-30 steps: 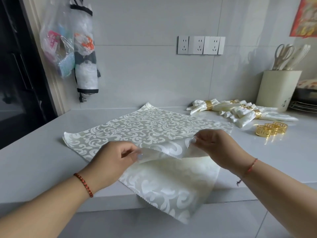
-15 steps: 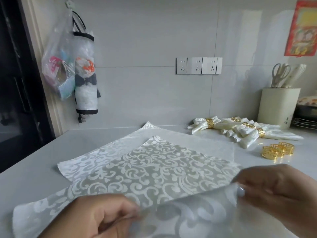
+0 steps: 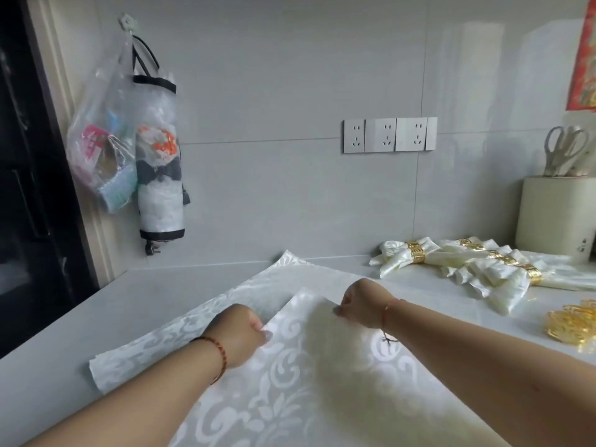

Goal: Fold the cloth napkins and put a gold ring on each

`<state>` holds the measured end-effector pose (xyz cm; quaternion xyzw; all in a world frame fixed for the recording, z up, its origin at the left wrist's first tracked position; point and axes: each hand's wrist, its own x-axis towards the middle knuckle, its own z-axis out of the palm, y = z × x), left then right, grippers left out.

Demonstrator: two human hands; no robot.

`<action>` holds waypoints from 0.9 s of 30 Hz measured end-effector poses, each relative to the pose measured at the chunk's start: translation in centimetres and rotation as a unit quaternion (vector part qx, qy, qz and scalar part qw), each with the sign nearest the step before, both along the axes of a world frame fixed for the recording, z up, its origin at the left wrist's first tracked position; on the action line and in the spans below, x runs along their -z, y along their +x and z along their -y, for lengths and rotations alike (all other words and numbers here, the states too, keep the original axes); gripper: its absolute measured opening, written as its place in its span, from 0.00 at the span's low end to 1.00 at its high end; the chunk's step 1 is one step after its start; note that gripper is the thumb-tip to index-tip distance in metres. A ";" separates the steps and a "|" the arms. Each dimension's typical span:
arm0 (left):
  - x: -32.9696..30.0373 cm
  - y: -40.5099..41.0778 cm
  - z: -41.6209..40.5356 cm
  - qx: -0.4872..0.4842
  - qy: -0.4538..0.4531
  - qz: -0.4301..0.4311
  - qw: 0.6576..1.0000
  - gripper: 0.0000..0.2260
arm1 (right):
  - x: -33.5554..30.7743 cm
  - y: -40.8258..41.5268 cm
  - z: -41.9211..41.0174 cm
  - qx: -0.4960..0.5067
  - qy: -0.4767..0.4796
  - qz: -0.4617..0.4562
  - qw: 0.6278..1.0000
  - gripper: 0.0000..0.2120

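Observation:
A cream damask napkin (image 3: 290,375) lies spread on the grey counter, its near part turned up and over toward the wall. My left hand (image 3: 240,333) pinches the folded edge on the left. My right hand (image 3: 361,306) pinches the same edge further right, close to the folded corner. At the back right lie several folded napkins with gold rings (image 3: 416,253) on them. A small pile of loose gold rings (image 3: 571,324) sits at the right edge.
A cream utensil holder (image 3: 554,217) with scissors stands at the far right against the wall. Plastic bags (image 3: 129,156) hang from a hook on the left wall. A row of wall sockets (image 3: 387,135) sits above the counter (image 3: 64,324).
Both hands lifted the napkin's near edge from the counter front and carried it away from me, laying it over the middle of the cloth. The camera view rose and tilted.

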<state>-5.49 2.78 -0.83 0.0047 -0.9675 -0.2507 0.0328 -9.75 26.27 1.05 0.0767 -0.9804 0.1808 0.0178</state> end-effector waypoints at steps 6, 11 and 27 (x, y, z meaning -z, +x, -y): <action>1.0 -5.9 -0.8 -0.025 -0.072 0.029 0.997 0.10 | 2.5 -5.0 0.6 0.046 0.028 0.009 0.998 0.13; 2.1 -8.0 -1.1 -0.043 -0.076 0.037 0.996 0.15 | 3.3 -6.5 -0.1 0.063 0.013 0.002 0.998 0.13; 2.5 -10.1 -3.8 -0.042 -0.036 0.077 0.995 0.15 | 4.7 -7.9 0.4 0.034 -0.016 0.021 0.999 0.14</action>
